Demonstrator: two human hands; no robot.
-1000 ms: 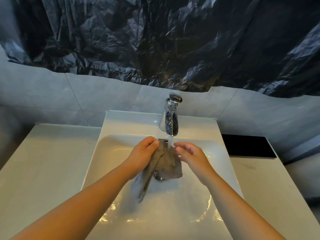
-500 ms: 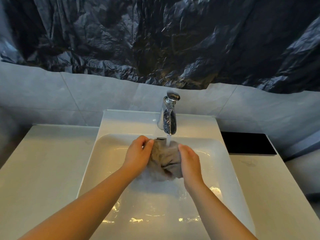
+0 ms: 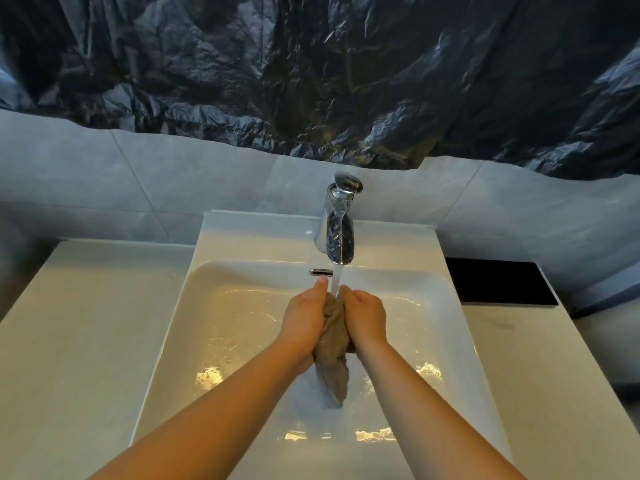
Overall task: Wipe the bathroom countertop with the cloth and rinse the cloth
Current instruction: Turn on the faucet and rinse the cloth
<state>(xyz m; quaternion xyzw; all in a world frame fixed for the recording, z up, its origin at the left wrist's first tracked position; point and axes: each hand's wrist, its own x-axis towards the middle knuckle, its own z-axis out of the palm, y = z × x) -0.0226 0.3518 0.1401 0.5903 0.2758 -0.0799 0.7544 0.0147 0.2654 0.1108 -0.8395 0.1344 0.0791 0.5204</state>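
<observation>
A wet grey-brown cloth (image 3: pixel 333 355) is bunched between my two hands over the white sink basin (image 3: pixel 221 327). My left hand (image 3: pixel 306 318) grips its left side and my right hand (image 3: pixel 365 317) grips its right side, palms pressed toward each other. The cloth's lower end hangs down below my wrists. A chrome faucet (image 3: pixel 337 230) at the back of the basin runs a stream of water (image 3: pixel 335 280) onto the top of the cloth. The white countertop (image 3: pixel 79 323) lies on both sides of the basin.
A flat black rectangular object (image 3: pixel 498 282) lies on the counter at the back right. Grey wall tiles (image 3: pixel 138 181) rise behind the sink, with crinkled black plastic sheeting (image 3: pixel 311 71) hung above them. Water pools and glints in the basin bottom.
My hands have closed in on each other, squeezing the spread cloth into a narrow bunch under the stream. The cloth now hangs lower between my wrists.
</observation>
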